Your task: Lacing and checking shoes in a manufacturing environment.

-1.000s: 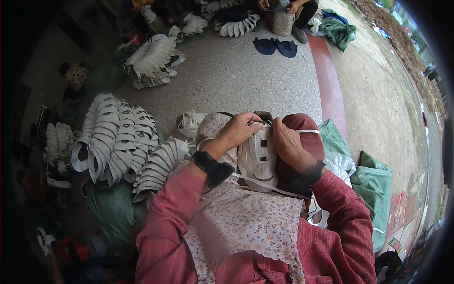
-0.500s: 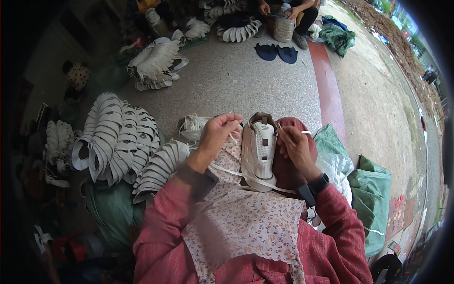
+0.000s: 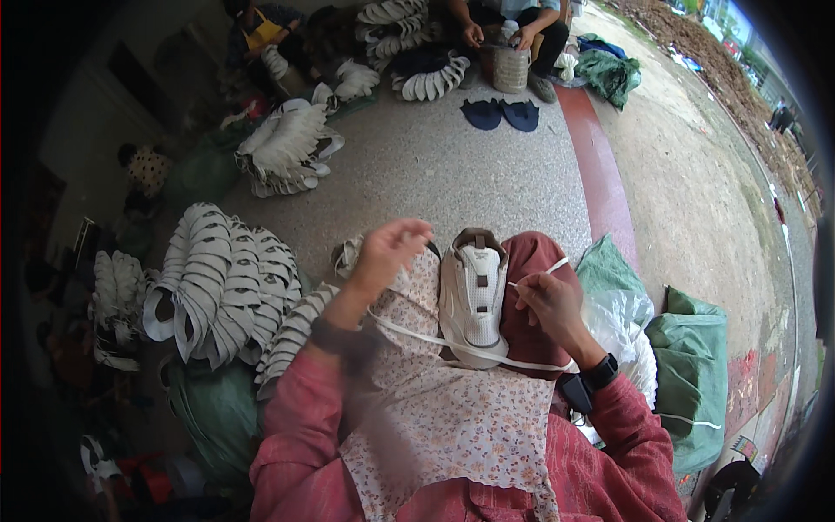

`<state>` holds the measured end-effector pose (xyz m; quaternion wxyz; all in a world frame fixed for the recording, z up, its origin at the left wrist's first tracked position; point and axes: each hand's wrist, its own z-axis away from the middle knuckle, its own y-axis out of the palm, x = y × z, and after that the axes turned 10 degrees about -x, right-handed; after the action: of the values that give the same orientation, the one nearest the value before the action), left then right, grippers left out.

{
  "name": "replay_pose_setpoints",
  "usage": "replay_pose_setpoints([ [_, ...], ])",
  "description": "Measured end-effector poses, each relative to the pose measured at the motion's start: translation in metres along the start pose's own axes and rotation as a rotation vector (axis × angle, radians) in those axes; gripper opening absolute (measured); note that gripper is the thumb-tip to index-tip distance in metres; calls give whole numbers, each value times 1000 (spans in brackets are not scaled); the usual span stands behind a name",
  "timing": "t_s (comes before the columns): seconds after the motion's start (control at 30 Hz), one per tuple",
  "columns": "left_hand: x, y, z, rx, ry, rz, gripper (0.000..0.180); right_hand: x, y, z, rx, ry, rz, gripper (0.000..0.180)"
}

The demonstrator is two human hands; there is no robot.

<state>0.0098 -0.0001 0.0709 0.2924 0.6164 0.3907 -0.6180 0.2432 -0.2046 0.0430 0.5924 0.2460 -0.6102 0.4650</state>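
A beige and white shoe upper (image 3: pixel 484 322) lies lengthwise on my lap, heel opening away from me, its tongue with dark square patches uppermost. A white shoelace (image 3: pixel 417 334) runs across its toe toward both sides. Over my right thigh, my right hand (image 3: pixel 550 303) pinches a lace end, just right of the upper. To the upper's left, my left hand (image 3: pixel 387 259) is raised and slightly blurred. The lace rises toward its wrist, but whether its fingers grip it is unclear. Beneath the left hand, another pale shoe upper (image 3: pixel 348 252) is partly hidden.
Stacks of white shoe uppers (image 3: pixel 222 283) stand left, beside a green sack (image 3: pixel 213 409). Green bags (image 3: pixel 687 370) and clear plastic (image 3: pixel 616 317) lie right. Dark blue pieces (image 3: pixel 500 115) rest on the speckled floor (image 3: pixel 417 157). Another person's hands (image 3: pixel 524 36) work at the far side.
My left hand has moved slightly left and lower, away from the upper. My right hand has dropped a little beside it, still pinching the lace. The whole view has shifted somewhat.
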Motion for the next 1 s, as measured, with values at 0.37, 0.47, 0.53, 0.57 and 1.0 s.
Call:
replay_pose_setpoints([
  [0.37, 37, 58, -10, 240, -118, -117, 42, -20, 19, 2, 67, -405, 40, 10],
  [0.47, 32, 56, 1, 189, -132, -130, 44, -21, 19, 7, 53, -422, 81, 11],
  [0.53, 26, 55, 7, 81, 82, -281, 39, -21, 20, 9, 38, -437, 101, 10],
  [0.57, 23, 55, 12, 85, 83, -284, 39, -21, 20, 10, 29, -456, 129, 10],
  [1.0, 21, 66, 61, 240, 152, -409, 17, -14, 20, 16, 24, -589, 280, 7],
])
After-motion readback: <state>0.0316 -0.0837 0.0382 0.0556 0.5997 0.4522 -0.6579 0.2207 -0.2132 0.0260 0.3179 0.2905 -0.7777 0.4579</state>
